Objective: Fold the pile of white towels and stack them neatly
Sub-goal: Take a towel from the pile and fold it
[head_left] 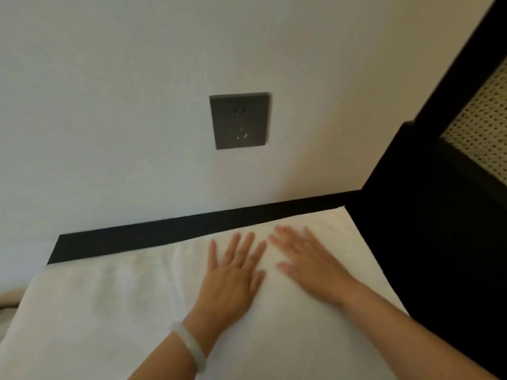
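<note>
Nearest: shows a pale bangle round the left wrist, close to the lower edge of the view. Beneath both arms, shows a white towel spread flat and smooth across the foreground. Farther in, places the left hand palm down on the towel, right of centre, fingers straight and fanned apart, holding nothing. Just beside it, places the right hand palm down on the same towel, fingers straight and angled toward the left hand, likewise holding nothing; cannot tell whether the nearest fingertips of the two hands meet. Beyond the fingertips, marks the towel's far edge along a black strip at the foot of a pale wall. To the right, borders on dark furniture bearing a woven cane panel. Farthest, directly above the hands, sets a grey socket plate flush in the wall.
</note>
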